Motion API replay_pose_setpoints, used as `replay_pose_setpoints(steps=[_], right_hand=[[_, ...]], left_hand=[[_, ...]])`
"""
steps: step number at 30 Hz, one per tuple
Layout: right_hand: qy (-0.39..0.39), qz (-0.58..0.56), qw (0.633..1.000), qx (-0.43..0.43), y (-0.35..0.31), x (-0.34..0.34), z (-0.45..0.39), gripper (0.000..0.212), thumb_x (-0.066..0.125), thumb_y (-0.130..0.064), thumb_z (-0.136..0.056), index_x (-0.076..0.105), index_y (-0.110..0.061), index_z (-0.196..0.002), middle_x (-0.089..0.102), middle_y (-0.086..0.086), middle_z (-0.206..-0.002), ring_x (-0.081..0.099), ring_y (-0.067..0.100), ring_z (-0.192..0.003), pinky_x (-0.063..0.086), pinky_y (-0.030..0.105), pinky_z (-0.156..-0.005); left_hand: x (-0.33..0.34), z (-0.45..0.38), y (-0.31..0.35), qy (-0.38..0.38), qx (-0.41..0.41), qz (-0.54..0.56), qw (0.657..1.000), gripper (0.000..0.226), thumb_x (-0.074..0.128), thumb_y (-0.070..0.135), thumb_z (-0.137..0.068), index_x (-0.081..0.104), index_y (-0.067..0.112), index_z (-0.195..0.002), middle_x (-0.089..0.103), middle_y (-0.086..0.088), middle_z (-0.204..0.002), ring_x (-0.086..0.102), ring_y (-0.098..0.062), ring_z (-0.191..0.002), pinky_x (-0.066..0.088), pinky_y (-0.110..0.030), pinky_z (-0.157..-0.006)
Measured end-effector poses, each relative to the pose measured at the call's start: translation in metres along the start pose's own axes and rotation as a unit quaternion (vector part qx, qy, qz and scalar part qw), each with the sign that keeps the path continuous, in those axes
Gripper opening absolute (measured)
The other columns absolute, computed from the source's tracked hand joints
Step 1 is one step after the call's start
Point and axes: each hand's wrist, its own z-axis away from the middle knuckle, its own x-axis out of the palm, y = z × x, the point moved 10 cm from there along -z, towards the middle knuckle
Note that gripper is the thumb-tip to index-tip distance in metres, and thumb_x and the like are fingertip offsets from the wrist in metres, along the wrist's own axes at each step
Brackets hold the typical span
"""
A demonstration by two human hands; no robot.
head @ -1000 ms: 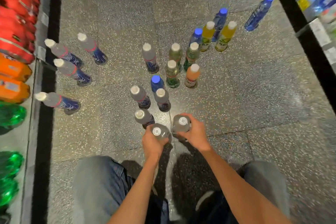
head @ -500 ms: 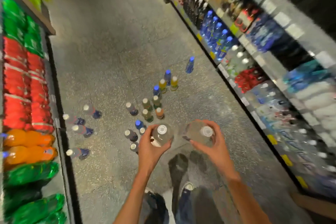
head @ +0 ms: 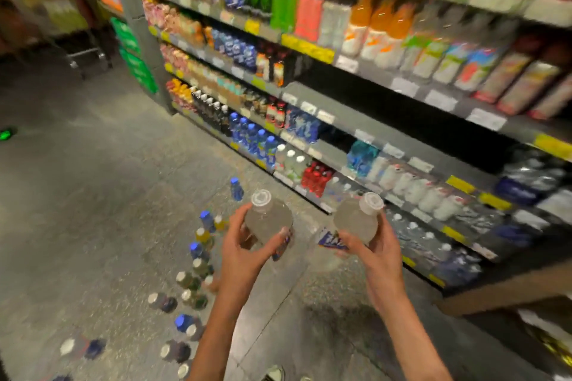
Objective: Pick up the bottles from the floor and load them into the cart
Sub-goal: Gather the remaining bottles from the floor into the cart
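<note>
My left hand (head: 244, 249) grips a clear bottle with a white cap (head: 268, 216), held up in the air at the middle of the head view. My right hand (head: 376, 249) grips a second clear, white-capped bottle (head: 359, 219) with a blue label, tilted to the right. Several more bottles (head: 192, 284) with white and blue caps stand on the speckled floor at the lower left. One blue bottle (head: 236, 189) stands apart, close to the shelf base. No cart shows in the frame.
Stocked drink shelves (head: 356, 77) run along the right side, from the floor to the top of the view. A wheeled metal rack (head: 86, 56) stands at the far left end of the aisle. The grey floor (head: 77, 195) spreads to the left.
Both hands lifted their bottles off the floor and raised them. The view rose and swung right, from the floor toward the shelves on the right.
</note>
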Motion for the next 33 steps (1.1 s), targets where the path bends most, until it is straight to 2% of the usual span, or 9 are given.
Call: replay_pose_setpoints(steps=[4, 7, 10, 14, 18, 22, 23, 27, 33], right_hand=[[0.122, 0.016, 0.992, -0.037, -0.034, -0.060, 0.028, 0.061, 0.086, -0.015, -0.065, 0.063, -0.024, -0.120, 0.073, 0.000, -0.115, 0.068, 0.021, -0.109, 0.054, 0.025, -0.088], [0.219, 0.027, 0.974, -0.058, -0.056, -0.106, 0.064, 0.065, 0.085, -0.017, -0.065, 0.061, -0.021, -0.126, 0.073, 0.001, -0.115, 0.068, 0.019, -0.109, 0.054, 0.029, -0.092], [0.294, 0.050, 0.952, -0.073, -0.070, -0.146, 0.108, 0.064, 0.084, -0.015, -0.072, 0.060, -0.020, -0.131, 0.071, 0.002, -0.120, 0.066, 0.023, -0.113, 0.053, 0.041, -0.098], [0.420, 0.071, 0.901, -0.079, -0.080, -0.200, 0.188, 0.061, 0.083, -0.012, -0.071, 0.062, -0.017, -0.128, 0.072, 0.002, -0.116, 0.068, 0.024, -0.110, 0.057, 0.043, -0.095], [0.521, 0.064, 0.847, -0.079, -0.089, -0.245, 0.269, 0.061, 0.085, -0.012, -0.071, 0.063, -0.022, -0.127, 0.072, 0.002, -0.119, 0.068, 0.025, -0.111, 0.057, 0.041, -0.091], [0.609, 0.040, 0.788, -0.079, -0.091, -0.287, 0.343, 0.063, 0.087, -0.016, -0.067, 0.064, -0.029, -0.124, 0.073, -0.003, -0.118, 0.069, 0.016, -0.110, 0.057, 0.025, -0.084], [0.626, 0.037, 0.775, -0.079, -0.091, -0.299, 0.359, 0.063, 0.087, -0.017, -0.066, 0.064, -0.029, -0.123, 0.073, -0.004, -0.119, 0.068, 0.014, -0.111, 0.058, 0.024, -0.085], [0.662, 0.051, 0.744, -0.073, -0.093, -0.349, 0.410, 0.065, 0.088, -0.019, -0.067, 0.063, -0.022, -0.127, 0.073, -0.001, -0.117, 0.067, 0.016, -0.113, 0.054, 0.042, -0.100], [0.665, 0.057, 0.742, -0.066, -0.095, -0.447, 0.470, 0.068, 0.089, -0.022, -0.062, 0.063, -0.022, -0.125, 0.073, -0.002, -0.117, 0.068, 0.015, -0.112, 0.053, 0.038, -0.100]], left_hand=[[0.074, -0.005, 0.025, -0.138, 0.019, 0.012, 0.990, 0.058, 0.088, 0.030, -0.059, 0.064, 0.058, -0.103, 0.073, 0.012, -0.105, 0.067, -0.006, -0.099, 0.053, -0.022, -0.086], [0.125, 0.003, 0.032, -0.237, 0.014, 0.027, 0.971, 0.055, 0.087, 0.035, -0.063, 0.065, 0.034, -0.114, 0.070, -0.003, -0.115, 0.065, -0.024, -0.110, 0.053, -0.043, -0.097], [0.175, 0.025, 0.033, -0.310, 0.012, 0.045, 0.950, 0.062, 0.087, 0.040, -0.061, 0.062, 0.031, -0.117, 0.069, -0.002, -0.118, 0.064, -0.026, -0.111, 0.053, -0.040, -0.093], [0.238, 0.082, 0.032, -0.406, 0.003, 0.054, 0.912, 0.069, 0.092, 0.040, -0.060, 0.061, 0.029, -0.120, 0.068, 0.002, -0.120, 0.064, -0.019, -0.112, 0.052, -0.042, -0.099], [0.299, 0.152, 0.030, -0.497, -0.011, 0.048, 0.866, 0.074, 0.088, 0.049, -0.052, 0.062, 0.033, -0.118, 0.067, 0.007, -0.120, 0.063, -0.016, -0.113, 0.051, -0.047, -0.101], [0.348, 0.233, 0.046, -0.573, -0.001, 0.046, 0.818, 0.056, 0.091, 0.037, -0.057, 0.063, 0.040, -0.105, 0.068, 0.016, -0.109, 0.063, -0.007, -0.105, 0.052, -0.038, -0.095], [0.359, 0.254, 0.049, -0.591, 0.005, 0.042, 0.806, 0.052, 0.088, 0.038, -0.058, 0.063, 0.040, -0.104, 0.068, 0.016, -0.108, 0.063, -0.008, -0.105, 0.052, -0.037, -0.094], [0.403, 0.325, 0.046, -0.632, 0.003, 0.034, 0.774, 0.051, 0.087, 0.041, -0.057, 0.063, 0.042, -0.102, 0.068, 0.015, -0.108, 0.063, -0.010, -0.105, 0.053, -0.042, -0.095], [0.473, 0.430, 0.036, -0.663, 0.016, -0.016, 0.748, 0.062, 0.092, 0.046, -0.056, 0.062, 0.038, -0.110, 0.068, 0.014, -0.111, 0.063, -0.012, -0.108, 0.053, -0.049, -0.096]])
